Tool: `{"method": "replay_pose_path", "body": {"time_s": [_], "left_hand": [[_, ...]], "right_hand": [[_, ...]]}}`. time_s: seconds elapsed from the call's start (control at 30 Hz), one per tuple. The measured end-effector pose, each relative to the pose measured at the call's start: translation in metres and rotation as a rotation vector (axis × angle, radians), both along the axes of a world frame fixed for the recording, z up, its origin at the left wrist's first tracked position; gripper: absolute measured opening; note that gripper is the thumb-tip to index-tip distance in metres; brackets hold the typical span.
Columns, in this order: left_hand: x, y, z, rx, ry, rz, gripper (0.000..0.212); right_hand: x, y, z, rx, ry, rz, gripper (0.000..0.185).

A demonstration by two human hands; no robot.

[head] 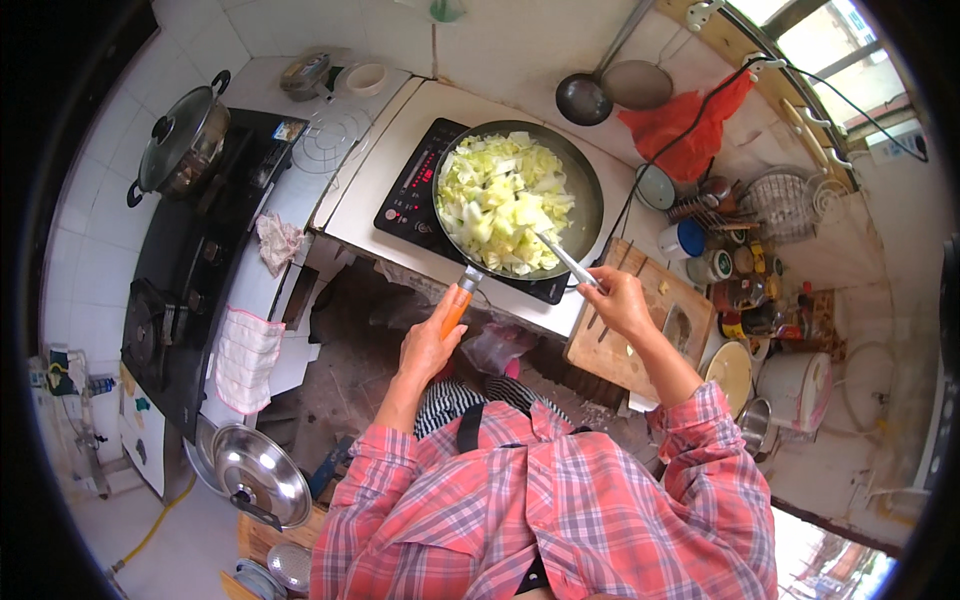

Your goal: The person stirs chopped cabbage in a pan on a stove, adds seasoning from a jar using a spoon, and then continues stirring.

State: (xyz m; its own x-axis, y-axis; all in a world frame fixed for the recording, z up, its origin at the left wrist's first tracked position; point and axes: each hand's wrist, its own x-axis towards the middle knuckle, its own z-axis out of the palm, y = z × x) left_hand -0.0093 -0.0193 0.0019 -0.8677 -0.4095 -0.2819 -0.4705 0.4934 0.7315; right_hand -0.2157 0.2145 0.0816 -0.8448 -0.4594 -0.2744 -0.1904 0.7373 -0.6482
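A large frying pan (589, 187) full of chopped cabbage (510, 199) rests on a black induction cooker (409, 187) with a lit red display. My left hand (431, 341) grips the pan's orange handle (456, 311). In my right hand (619, 300) is the metal handle of a spatula (562, 256), whose head is hidden in the cabbage near the pan's lower right part.
On the right lies a wooden cutting board (600, 352) with chopsticks and a cleaver (677, 324), beside jars and bottles. A gas stove (225, 217) with a lidded pot (184, 142) stands left. A ladle (583, 99) and a red plastic bag (679, 131) hang behind.
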Motion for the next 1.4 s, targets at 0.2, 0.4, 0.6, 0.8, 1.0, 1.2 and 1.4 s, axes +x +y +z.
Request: {"method": "replay_pose_path", "body": {"time_s": [0.2, 0.4, 0.6, 0.8, 1.0, 1.2, 1.4], "left_hand": [[0.000, 0.000, 0.005, 0.012, -0.024, 0.007, 0.073], [-0.001, 0.001, 0.006, -0.009, -0.014, -0.008, 0.073], [0.000, 0.000, 0.004, -0.012, -0.047, 0.003, 0.074], [-0.001, -0.001, 0.005, -0.005, -0.057, 0.010, 0.074], [-0.001, 0.001, 0.007, -0.015, -0.049, 0.003, 0.074], [-0.001, 0.007, 0.009, 0.034, -0.032, 0.010, 0.075], [-0.002, 0.007, 0.003, 0.030, -0.004, -0.011, 0.077]], "right_hand": [[0.022, -0.001, -0.002, 0.208, 0.448, 0.308, 0.028], [-0.012, 0.015, 0.003, 0.557, 0.905, 0.511, 0.032], [-0.039, 0.003, 0.087, 0.732, 0.984, 0.456, 0.037], [-0.075, -0.046, 0.128, 0.984, 0.835, 0.589, 0.010], [-0.121, -0.048, 0.114, 0.963, 0.093, 0.448, 0.020], [-0.077, 0.015, 0.035, 0.404, -0.322, 0.145, 0.035], [-0.012, -0.009, -0.049, 0.143, -0.137, -0.067, 0.038]]}}
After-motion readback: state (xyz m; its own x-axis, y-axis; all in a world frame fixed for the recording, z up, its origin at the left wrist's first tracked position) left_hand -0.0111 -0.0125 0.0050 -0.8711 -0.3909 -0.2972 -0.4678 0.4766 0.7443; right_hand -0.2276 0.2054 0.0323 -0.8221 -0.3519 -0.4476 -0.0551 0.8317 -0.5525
